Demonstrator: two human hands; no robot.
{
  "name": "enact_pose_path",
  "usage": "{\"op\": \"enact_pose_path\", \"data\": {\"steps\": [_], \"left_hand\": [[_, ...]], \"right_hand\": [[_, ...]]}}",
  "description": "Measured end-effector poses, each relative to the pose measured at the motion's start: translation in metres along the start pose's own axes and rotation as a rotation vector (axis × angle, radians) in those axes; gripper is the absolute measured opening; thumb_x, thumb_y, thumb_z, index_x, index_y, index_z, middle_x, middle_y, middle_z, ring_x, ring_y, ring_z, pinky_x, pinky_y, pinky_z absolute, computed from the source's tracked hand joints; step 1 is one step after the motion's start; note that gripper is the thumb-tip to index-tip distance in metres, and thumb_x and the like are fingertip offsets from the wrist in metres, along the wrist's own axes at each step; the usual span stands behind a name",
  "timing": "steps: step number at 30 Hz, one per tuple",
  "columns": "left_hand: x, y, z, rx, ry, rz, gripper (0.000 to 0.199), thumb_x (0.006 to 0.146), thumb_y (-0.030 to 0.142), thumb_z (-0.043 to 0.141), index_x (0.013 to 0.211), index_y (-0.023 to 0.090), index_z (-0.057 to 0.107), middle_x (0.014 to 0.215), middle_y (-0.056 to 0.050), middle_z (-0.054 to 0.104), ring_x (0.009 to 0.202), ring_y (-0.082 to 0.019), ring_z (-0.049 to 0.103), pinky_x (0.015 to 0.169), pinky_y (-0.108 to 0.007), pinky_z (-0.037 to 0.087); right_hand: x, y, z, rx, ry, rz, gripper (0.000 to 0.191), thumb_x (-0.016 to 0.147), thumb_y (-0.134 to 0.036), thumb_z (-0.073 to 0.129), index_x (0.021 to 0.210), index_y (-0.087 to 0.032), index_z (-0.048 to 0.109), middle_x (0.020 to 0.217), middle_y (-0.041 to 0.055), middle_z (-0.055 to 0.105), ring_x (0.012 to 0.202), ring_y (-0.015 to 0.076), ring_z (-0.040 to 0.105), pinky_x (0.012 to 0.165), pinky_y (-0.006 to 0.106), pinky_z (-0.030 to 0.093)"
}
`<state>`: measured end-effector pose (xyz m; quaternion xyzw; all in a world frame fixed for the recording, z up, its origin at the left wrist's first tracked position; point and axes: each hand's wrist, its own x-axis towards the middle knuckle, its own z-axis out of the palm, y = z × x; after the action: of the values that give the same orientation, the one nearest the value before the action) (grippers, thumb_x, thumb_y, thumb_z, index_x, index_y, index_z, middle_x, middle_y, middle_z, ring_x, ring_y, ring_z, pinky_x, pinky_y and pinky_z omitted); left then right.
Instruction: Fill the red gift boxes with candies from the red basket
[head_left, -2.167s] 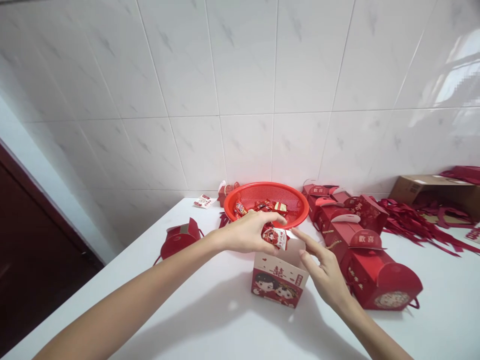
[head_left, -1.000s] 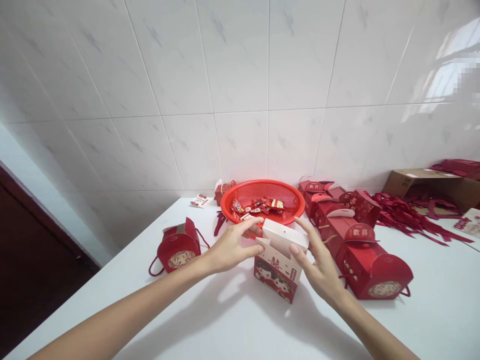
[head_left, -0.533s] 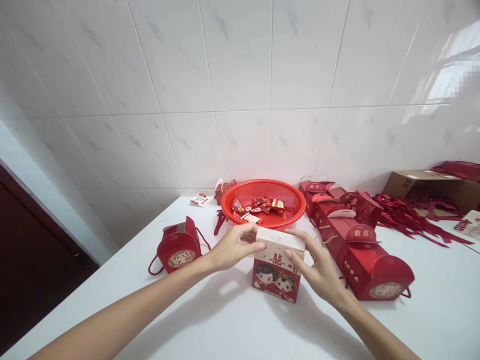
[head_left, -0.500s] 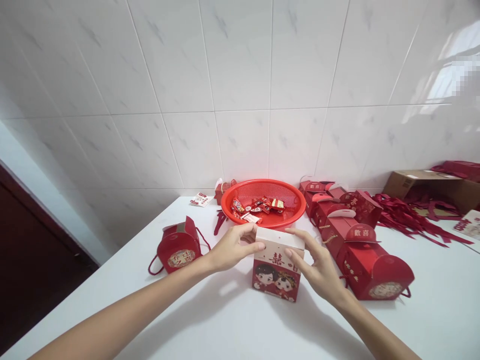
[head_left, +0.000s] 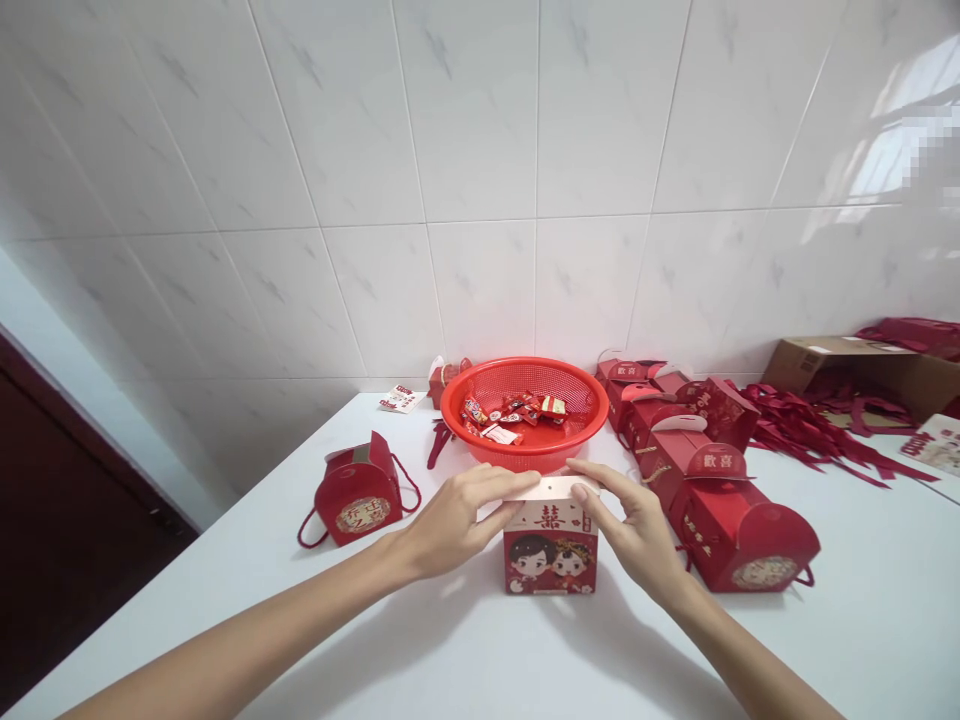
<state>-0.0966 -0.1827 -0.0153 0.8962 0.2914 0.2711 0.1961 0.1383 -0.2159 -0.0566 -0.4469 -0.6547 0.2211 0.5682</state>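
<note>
A red and white cardboard gift box (head_left: 551,560), printed with a cartoon couple, stands upright on the white table in front of me. My left hand (head_left: 469,508) holds its top at the left, fingers over the white upper edge and thumb on the front. At the top right corner, my right hand (head_left: 630,520) grips the same edge with the thumb in front and the fingers behind. Just behind the box sits a red plastic basket (head_left: 525,460) with wrapped candies (head_left: 517,412) inside. The box's back is hidden.
To the left stands a red box with rope handles (head_left: 364,500). Several similar red boxes (head_left: 750,540) line the right side. Dark red ribbons (head_left: 802,425) lie beside an open brown carton (head_left: 847,365). A tiled wall (head_left: 480,290) closes off the back.
The box's top has tipped slightly, so its white upper face looks narrower. My left hand's fingers have slid right across the top edge. My right hand has barely moved.
</note>
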Motion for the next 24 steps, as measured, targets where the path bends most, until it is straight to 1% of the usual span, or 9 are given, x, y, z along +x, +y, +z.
{"op": "enact_pose_path", "data": {"steps": [4,8,12,15,18,19,21,23,24], "left_hand": [[-0.002,-0.003,0.002,-0.017,0.029,0.007,0.039,0.094,0.021,0.052,0.13,0.023,0.065,0.122,-0.006,0.072,0.103,-0.022,0.068,0.092,-0.038,0.052],[-0.003,-0.009,0.008,0.018,0.094,0.028,0.039,0.094,0.018,0.047,0.127,0.021,0.067,0.113,-0.008,0.075,0.095,-0.021,0.068,0.083,-0.035,0.054],[-0.003,-0.006,0.006,0.055,0.056,-0.01,0.041,0.092,0.024,0.055,0.132,0.021,0.064,0.116,-0.008,0.074,0.094,-0.022,0.067,0.087,-0.038,0.055],[-0.005,0.001,-0.002,0.044,-0.019,-0.027,0.045,0.093,0.027,0.057,0.137,0.024,0.059,0.128,-0.008,0.069,0.106,-0.023,0.066,0.096,-0.04,0.053],[-0.009,0.009,-0.015,0.058,-0.061,-0.025,0.048,0.095,0.032,0.056,0.143,0.026,0.052,0.141,-0.009,0.06,0.124,-0.025,0.059,0.106,-0.043,0.048],[-0.011,0.013,-0.02,0.068,-0.047,-0.029,0.052,0.095,0.033,0.056,0.146,0.028,0.047,0.143,-0.009,0.058,0.127,-0.025,0.057,0.108,-0.043,0.047],[-0.018,0.02,-0.03,0.091,0.01,-0.04,0.061,0.095,0.034,0.056,0.153,0.032,0.035,0.142,-0.008,0.058,0.124,-0.024,0.059,0.105,-0.041,0.05],[-0.029,0.027,-0.041,0.12,0.052,-0.052,0.064,0.095,0.032,0.056,0.154,0.035,0.031,0.138,-0.008,0.06,0.116,-0.023,0.063,0.099,-0.038,0.054],[-0.035,0.029,-0.046,0.139,0.049,-0.057,0.06,0.095,0.031,0.056,0.152,0.035,0.037,0.138,-0.008,0.06,0.115,-0.023,0.064,0.098,-0.037,0.054]], "right_hand": [[0.002,-0.001,-0.002,0.018,-0.029,0.08,0.034,0.087,-0.046,0.066,0.108,-0.022,0.076,0.111,0.0096,0.077,0.101,0.0277,0.072,0.086,0.039,0.059],[0.003,-0.001,-0.002,0.009,-0.052,0.035,0.031,0.089,-0.044,0.065,0.105,-0.02,0.075,0.106,0.0085,0.078,0.091,0.0239,0.072,0.08,0.033,0.058],[0.004,0.0,0.001,0.006,-0.093,-0.004,0.027,0.091,-0.044,0.062,0.091,-0.018,0.072,0.087,0.0053,0.075,0.079,0.0197,0.069,0.073,0.029,0.056],[0.006,-0.004,0.0,0.022,-0.101,-0.036,0.033,0.091,-0.046,0.061,0.073,-0.018,0.065,0.071,0.0018,0.068,0.067,0.0161,0.063,0.066,0.026,0.053],[0.009,-0.018,-0.01,0.011,-0.058,-0.086,0.035,0.09,-0.048,0.063,0.07,-0.019,0.065,0.067,0.0018,0.067,0.063,0.016,0.062,0.062,0.026,0.053],[0.009,-0.025,-0.017,-0.008,-0.006,-0.106,0.033,0.09,-0.047,0.063,0.072,-0.02,0.067,0.069,0.0025,0.068,0.064,0.0166,0.063,0.061,0.027,0.053],[0.011,-0.04,-0.037,-0.07,0.193,-0.153,0.024,0.089,-0.043,0.066,0.079,-0.021,0.07,0.075,0.0041,0.071,0.066,0.0181,0.064,0.06,0.029,0.053],[0.013,-0.053,-0.064,-0.154,0.516,-0.258,0.015,0.086,-0.036,0.07,0.083,-0.022,0.072,0.078,0.0049,0.072,0.068,0.0197,0.064,0.061,0.032,0.052],[0.014,-0.057,-0.08,-0.198,0.721,-0.345,0.014,0.082,-0.033,0.075,0.083,-0.02,0.073,0.078,0.0051,0.071,0.068,0.0206,0.064,0.063,0.034,0.052]]}}
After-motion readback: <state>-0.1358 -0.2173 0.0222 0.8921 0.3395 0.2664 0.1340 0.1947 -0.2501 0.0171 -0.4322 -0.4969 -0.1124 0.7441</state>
